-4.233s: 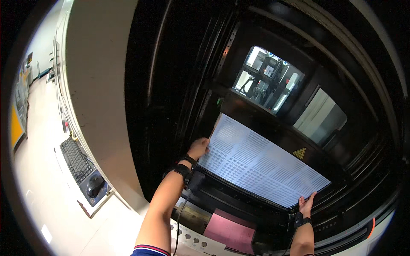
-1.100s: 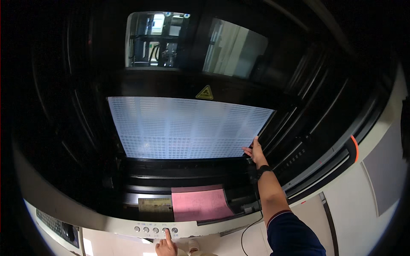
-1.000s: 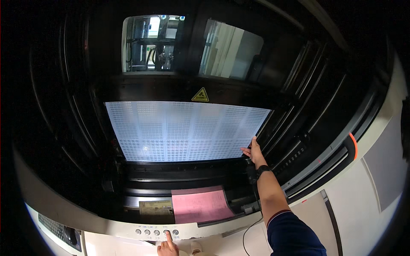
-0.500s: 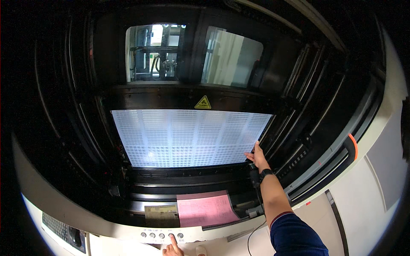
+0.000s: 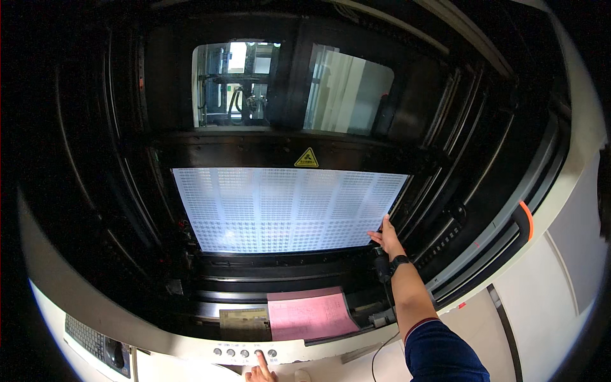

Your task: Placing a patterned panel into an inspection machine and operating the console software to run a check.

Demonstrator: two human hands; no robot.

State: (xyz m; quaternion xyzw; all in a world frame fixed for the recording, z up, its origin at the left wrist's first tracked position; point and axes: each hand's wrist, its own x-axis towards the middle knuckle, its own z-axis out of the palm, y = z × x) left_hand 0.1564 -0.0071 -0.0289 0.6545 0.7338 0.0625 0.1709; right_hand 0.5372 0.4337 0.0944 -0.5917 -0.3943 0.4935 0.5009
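A brightly lit, translucent sheet [image 5: 293,210] printed with dense rows of small marks lies inside a dark machine. At its lower right corner rests my right hand [image 5: 389,239], fingers spread, holding nothing; the fingertips lie against the sheet's edge. A black band is on that wrist. Down at the front, my left hand [image 5: 259,374] points upward with its index finger stretched onto a round button [image 5: 258,353] in the row on the pale front panel [image 5: 293,354]. Only part of this hand shows above the lower rim.
A pink paper sheet [image 5: 310,316] and an olive card [image 5: 244,324] lie behind the front panel. Dark rails flank the lit sheet. A yellow warning triangle [image 5: 307,158] marks the crossbar. An orange-edged handle [image 5: 527,220] is at right, a keyboard [image 5: 84,336] and mouse [image 5: 114,353] lower left.
The view has shifted slightly, so everything sits a little lower and to the right. Both hands keep their places, one at the sheet's corner, one at the button.
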